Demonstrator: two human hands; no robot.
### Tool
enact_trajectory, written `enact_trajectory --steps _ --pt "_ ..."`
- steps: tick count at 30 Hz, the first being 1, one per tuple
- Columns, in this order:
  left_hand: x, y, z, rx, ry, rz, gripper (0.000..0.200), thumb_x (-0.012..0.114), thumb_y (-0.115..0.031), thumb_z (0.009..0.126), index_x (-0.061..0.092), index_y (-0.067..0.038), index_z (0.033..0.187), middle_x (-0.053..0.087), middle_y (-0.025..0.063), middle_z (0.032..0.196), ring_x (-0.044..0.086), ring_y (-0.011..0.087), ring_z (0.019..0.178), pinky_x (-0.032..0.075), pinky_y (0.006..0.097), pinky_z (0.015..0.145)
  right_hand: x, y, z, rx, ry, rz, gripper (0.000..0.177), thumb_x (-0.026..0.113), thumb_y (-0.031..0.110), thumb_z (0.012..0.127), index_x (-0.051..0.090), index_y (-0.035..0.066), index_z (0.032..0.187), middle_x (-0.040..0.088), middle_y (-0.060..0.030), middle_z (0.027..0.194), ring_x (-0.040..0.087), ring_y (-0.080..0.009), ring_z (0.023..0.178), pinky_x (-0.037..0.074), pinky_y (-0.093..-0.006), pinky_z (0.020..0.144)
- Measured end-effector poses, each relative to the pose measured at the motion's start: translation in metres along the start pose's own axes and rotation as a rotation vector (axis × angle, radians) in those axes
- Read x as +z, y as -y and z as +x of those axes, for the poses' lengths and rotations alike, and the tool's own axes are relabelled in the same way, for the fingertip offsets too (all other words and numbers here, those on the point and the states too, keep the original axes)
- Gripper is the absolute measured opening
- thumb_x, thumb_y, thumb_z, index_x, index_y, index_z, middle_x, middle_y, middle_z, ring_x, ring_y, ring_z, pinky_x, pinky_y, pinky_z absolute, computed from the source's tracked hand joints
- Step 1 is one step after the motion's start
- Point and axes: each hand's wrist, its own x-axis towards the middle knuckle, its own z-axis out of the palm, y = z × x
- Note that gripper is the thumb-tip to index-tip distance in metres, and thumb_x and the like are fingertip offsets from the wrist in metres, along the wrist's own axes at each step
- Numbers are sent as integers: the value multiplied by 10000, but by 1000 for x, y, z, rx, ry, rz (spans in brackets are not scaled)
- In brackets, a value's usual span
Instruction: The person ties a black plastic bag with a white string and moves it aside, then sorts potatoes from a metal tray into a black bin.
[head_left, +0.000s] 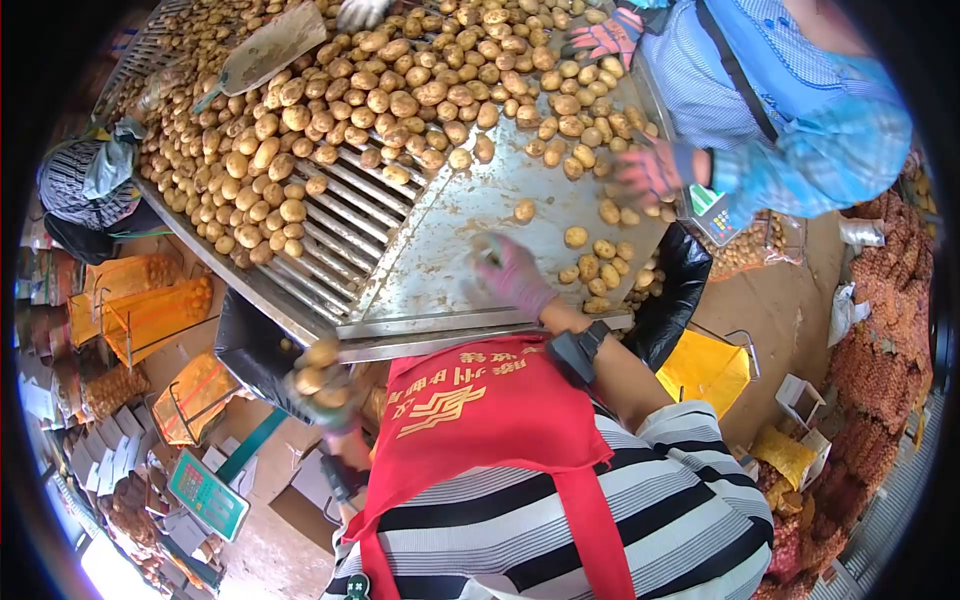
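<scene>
Many potatoes lie heaped on a metal sorting table with a slatted grate on its left part. Over the bare sheet metal is my right hand, gloved and smeared by motion; a small blurred pale patch shows at its fingertips, and I cannot make out whether it holds anything. My left hand, gloved too, is below the table's front edge beside a black-lined bin. Several blurred potatoes are in its grasp. One lone potato sits just beyond my right hand.
A co-worker's gloved hands are at the right side, another gloved hand at the top. A scoop lies on the heap. Around the table are a black bag, yellow sacks, a green scale and piled net sacks.
</scene>
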Motion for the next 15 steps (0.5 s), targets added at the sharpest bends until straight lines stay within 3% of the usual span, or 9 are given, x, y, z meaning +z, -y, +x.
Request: enact_trajectory --steps 2,4,5,7,9,10,11,13,15 --pt "-27 -53 -19 159 -185 -112 539 682 -289 802 526 15 1218 566 123 1110 517 112 685 500 228 616 -28 -12 14 79 -85 -70 456 690 299 824 555 92 1206 630 -153 1100 619 -307 942 494 -387 859" --pt "-52 -90 -30 376 -800 338 487 580 -407 859 580 -51 1191 598 120 1220 594 141 785 536 267 693 -48 -40 38 15 -414 -479 509 690 343 813 548 70 1217 581 -137 1212 566 -297 1087 463 -396 931" --pt "-122 -147 -54 199 -465 448 458 514 -434 892 591 -83 1177 651 68 1084 597 148 760 543 283 695 -61 -40 46 18 -428 -481 509 690 343 813 548 70 1217 581 -137 1212 566 -297 1087 463 -396 931" --pt "-92 -133 -45 309 -577 520 396 537 -418 898 599 -84 1102 623 13 880 588 141 707 532 267 639 -84 -37 58 211 -369 -507 565 694 379 793 538 54 1228 532 -130 1281 490 -292 1199 429 -393 980" --pt "-59 -104 -24 196 -483 467 424 528 -459 899 609 -75 1060 610 3 811 551 100 624 479 226 569 -94 -30 52 201 -375 -551 613 701 394 777 514 83 1270 540 -140 1264 486 -303 1204 408 -412 1002" --pt "-43 -85 -11 98 -397 407 460 519 -499 899 618 -66 1017 597 -6 741 513 60 541 426 186 500 -93 -26 42 85 -282 -647 633 707 397 766 505 96 1284 527 -142 1273 467 -315 1218 382 -434 1022" --pt "-25 -63 5 -7 -278 415 435 518 -465 923 601 -56 1046 546 -15 706 516 68 567 420 187 502 -91 -24 32 -33 -186 -739 654 714 400 755 496 110 1298 514 -144 1283 448 -326 1231 355 -456 1041" --pt "1 -6 34 130 -506 778 377 535 -383 938 587 -32 1065 553 -1 720 535 83 608 427 191 515 -83 -37 10 -103 -174 -922 675 722 413 737 496 132 1307 479 -139 1305 402 -344 1254 307 -491 1061" --pt "0 21 51 -84 -411 803 243 541 -303 952 593 -74 1015 603 42 792 573 113 637 460 211 503 -92 -51 -8 -144 -137 -921 659 728 394 729 510 135 1295 453 -136 1328 371 -346 1272 295 -494 1059"
